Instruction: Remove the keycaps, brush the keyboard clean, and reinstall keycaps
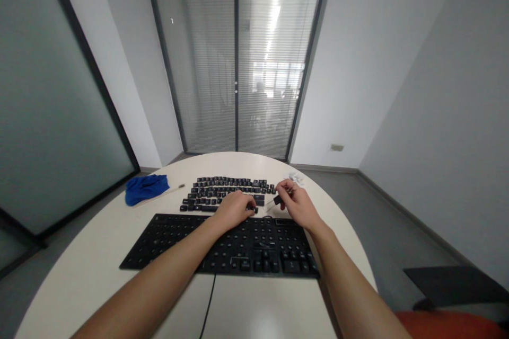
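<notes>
A black keyboard base (246,246) lies across the table, bare over most of its left and middle, with keycaps on its lower right part. Beyond it, loose black keycaps (222,189) are laid out in rows. My left hand (235,209) rests at the near right end of these rows, its fingers bent around a small dark keycap. Above the base's far right edge, my right hand (295,202) pinches the black handle of a wire keycap puller (277,200), whose wire end points left toward my left hand.
A blue cloth (146,188) and a thin brush (169,190) lie at the table's left. Crumpled clear plastic (296,177) sits behind my right hand. A cable (208,304) runs to the near edge. An orange chair (449,324) stands at the lower right.
</notes>
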Available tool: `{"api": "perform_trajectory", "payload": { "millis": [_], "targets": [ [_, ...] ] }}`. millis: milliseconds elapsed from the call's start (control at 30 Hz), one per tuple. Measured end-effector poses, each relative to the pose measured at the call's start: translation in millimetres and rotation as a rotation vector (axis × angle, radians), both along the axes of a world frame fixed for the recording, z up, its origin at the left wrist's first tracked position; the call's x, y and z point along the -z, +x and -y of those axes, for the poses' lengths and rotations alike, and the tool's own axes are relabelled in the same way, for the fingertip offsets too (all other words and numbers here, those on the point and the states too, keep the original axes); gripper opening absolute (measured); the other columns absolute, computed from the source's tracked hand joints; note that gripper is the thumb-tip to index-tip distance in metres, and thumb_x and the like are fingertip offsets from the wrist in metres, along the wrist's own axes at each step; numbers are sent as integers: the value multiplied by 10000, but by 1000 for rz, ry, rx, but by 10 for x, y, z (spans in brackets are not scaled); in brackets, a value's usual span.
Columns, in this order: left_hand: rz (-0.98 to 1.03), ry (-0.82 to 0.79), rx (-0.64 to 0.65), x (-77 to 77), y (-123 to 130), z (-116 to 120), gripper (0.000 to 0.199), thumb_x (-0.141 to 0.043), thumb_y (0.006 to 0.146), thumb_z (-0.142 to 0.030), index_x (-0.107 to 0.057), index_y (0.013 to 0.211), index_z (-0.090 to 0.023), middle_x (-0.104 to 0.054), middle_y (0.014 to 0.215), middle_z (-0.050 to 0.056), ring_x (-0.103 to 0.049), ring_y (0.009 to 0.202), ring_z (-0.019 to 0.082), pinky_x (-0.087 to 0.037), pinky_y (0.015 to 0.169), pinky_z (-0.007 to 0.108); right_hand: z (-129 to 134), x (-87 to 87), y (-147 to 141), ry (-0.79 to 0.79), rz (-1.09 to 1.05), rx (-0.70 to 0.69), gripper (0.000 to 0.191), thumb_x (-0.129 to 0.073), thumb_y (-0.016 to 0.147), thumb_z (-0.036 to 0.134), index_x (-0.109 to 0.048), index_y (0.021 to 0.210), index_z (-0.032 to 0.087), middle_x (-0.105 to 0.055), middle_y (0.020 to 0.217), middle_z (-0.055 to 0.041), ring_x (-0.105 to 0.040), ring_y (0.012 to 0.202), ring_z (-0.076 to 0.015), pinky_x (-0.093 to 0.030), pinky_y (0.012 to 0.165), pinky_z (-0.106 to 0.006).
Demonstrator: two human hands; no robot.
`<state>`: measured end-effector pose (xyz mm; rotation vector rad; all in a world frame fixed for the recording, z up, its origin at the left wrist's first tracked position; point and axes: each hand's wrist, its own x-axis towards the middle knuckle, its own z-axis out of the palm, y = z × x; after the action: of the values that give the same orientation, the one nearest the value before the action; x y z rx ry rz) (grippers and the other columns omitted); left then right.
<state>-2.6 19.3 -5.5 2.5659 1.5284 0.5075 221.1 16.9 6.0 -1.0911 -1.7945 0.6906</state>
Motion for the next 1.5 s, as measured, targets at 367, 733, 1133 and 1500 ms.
{"api": "perform_trajectory", "payload": {
  "millis": [367,733,1133,1500],
  "targets": [
    [162,32,33,-158,-88,417,175,-525,925,-143,-666,1010,-202,-711,1012,51,-643,986,232,-496,903,359,118,-101,-126,-90,-57,-186,328,-516,972,537,-505,931,212,-590,636,41,-594,582,-146,-464,623,-275],
    [265,-114,392,-29,-607,900,577,-704,835,-248,-483,1368,-243,-561,1385,101,-501,1298,274,-391,1127,445,426,-307,-350,-235,40,-436,292,-598,944,479,-560,880,197,-580,740,26,-609,663,-141,-470,630,-260],
    [242,-150,439,-92,-646,891,691,-813,724,-306,-520,1346,-242,-543,1400,101,-477,1312,301,-351,1153,463,656,-457,-545,-142,317,-546,278,-624,945,443,-629,851,182,-622,758,8,-546,680,-136,-400,621,-242],
    [226,-138,421,-119,-617,919,558,-813,729,-339,-601,1235,-239,-565,1346,108,-502,1269,309,-382,1122,459,799,-519,-677,-41,417,-700,151,-762,846,362,-752,810,216,-710,807,-6,-632,723,-155,-443,652,-239]
  ]
}}
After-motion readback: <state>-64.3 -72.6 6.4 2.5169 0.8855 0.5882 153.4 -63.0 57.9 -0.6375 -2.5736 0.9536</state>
